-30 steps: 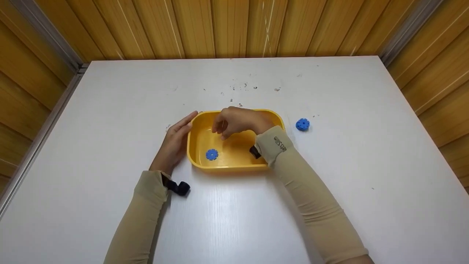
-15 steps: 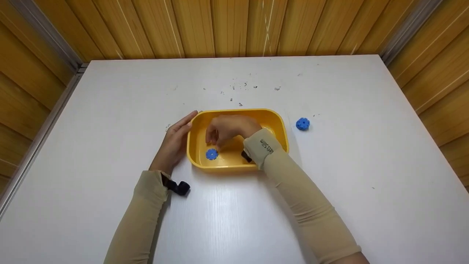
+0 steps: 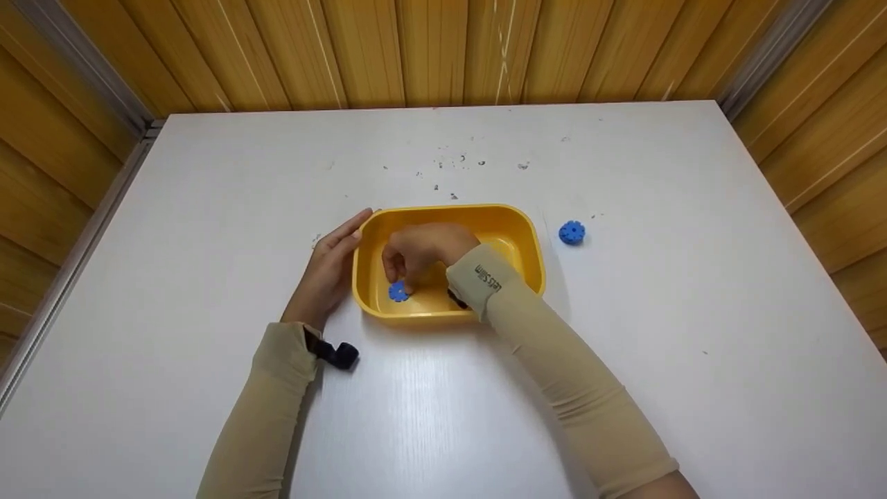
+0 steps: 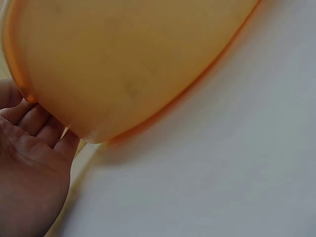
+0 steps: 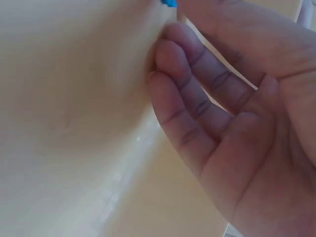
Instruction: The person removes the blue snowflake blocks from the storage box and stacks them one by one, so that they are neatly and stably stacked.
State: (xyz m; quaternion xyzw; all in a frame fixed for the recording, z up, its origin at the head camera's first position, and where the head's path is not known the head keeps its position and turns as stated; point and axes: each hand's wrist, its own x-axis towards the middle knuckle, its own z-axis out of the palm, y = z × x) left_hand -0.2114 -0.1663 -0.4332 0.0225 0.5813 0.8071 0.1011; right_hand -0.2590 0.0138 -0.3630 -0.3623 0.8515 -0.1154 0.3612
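A yellow plastic bin (image 3: 523, 256) sits mid-table. Inside it, toward the near left, lies a blue notched disc (image 3: 398, 292) with a small centre hole. My right hand (image 3: 426, 249) reaches into the bin and pinches the disc's edge with thumb and fingertips. In the right wrist view only a sliver of the blue disc (image 5: 169, 2) shows at the thumb; the other fingers (image 5: 170, 94) are curled near the bin's surface. My left hand (image 3: 327, 267) rests along the bin's outer left wall, fingers fairly straight. The left wrist view shows those fingers (image 4: 37, 118) against the bin's corner.
Right of the bin, a blue notched piece (image 3: 572, 233), looking like stacked discs, stands on the white table (image 3: 665, 291). Dark specks mark the tabletop behind the bin. Wood-look panels (image 3: 429, 55) rise at the back and sides.
My right hand has moved down and left inside the bin, from above its middle to the blue disc, and now has its fingertips on it. My left hand has stayed at the wall.
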